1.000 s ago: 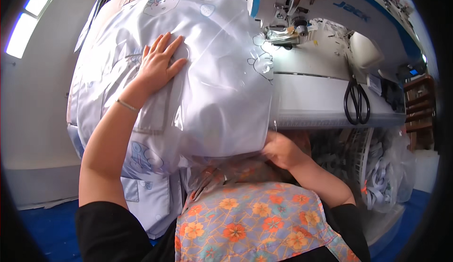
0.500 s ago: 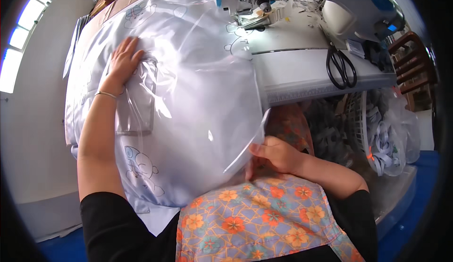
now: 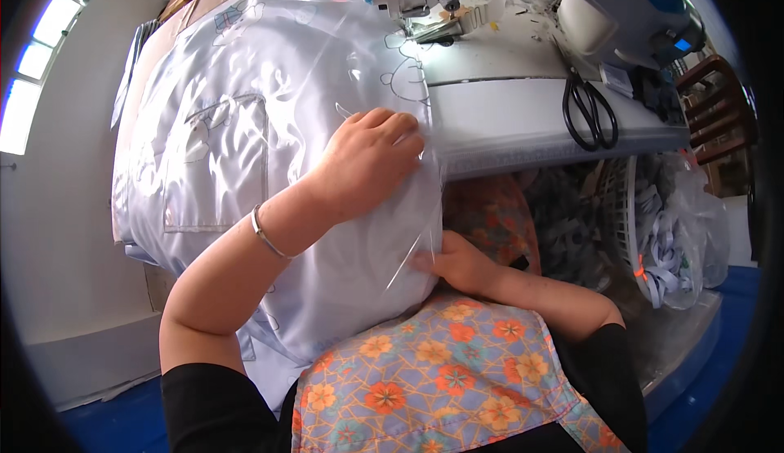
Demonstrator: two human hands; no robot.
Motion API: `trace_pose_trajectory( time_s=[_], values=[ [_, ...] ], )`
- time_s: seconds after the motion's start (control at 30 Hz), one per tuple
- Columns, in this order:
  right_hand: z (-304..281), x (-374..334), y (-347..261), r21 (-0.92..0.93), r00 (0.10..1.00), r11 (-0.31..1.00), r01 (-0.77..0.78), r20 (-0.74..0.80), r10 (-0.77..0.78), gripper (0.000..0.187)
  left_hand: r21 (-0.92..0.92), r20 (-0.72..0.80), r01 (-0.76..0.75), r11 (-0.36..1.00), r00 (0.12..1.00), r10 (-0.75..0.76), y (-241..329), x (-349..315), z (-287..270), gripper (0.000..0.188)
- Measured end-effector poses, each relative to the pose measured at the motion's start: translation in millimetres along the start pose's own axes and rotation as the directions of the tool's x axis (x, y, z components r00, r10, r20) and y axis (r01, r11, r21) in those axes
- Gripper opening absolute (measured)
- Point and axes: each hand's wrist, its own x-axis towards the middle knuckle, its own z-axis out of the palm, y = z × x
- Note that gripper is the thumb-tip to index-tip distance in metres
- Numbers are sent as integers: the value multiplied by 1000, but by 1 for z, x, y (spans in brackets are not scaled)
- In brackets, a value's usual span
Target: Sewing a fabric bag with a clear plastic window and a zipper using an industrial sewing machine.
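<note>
A large glossy white sheet (image 3: 359,265) with printed bear outlines and a stitched rectangular pocket (image 3: 216,175) spreads over the table and down to my lap. It looks like clear plastic over pale fabric. At its right edge, below the sewing machine (image 3: 445,0), my left hand (image 3: 371,159) has its fingers curled closed on the sheet. Lower along that edge, close to my apron, my right hand (image 3: 461,264) pinches the sheet, its fingertips partly hidden behind it. The sheet's upper right edge lies beside the machine's lit needle area.
Black-handled scissors (image 3: 588,114) rest on the machine table (image 3: 506,118), right of the sheet. Scraps lie behind the needle area. A white basket (image 3: 618,200) and a clear bag of white strips (image 3: 670,241) stand below at the right. A wooden chair (image 3: 719,106) is beyond.
My left hand has moved right, from lying flat by the pocket to the sheet's right edge, and its fingers have closed. My right hand has shifted slightly left with the edge.
</note>
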Motion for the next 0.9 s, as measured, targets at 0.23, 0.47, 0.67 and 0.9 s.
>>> trace_pose_trajectory(
  time_s=[0.23, 0.47, 0.67, 0.9],
  values=[
    [-4, -5, -2, 85, 996, 993, -80, -23, 82, 34, 35, -104, -149, 988, 983, 152, -14, -2, -1, 15],
    [-12, 7, -12, 108, 995, 989, -97, 1, 98, 38, -168, -62, -1, 986, 998, -10, -13, 9, 2, 26],
    [-29, 20, -12, 130, 999, 991, 11, -51, -5, 39, -65, -113, -51, 997, 993, 44, -34, 20, 6, 51],
    [-42, 20, -32, 456, 985, 877, 152, -141, -97, 39, -99, -57, -229, 968, 973, 224, -57, 60, 13, 54]
  ],
)
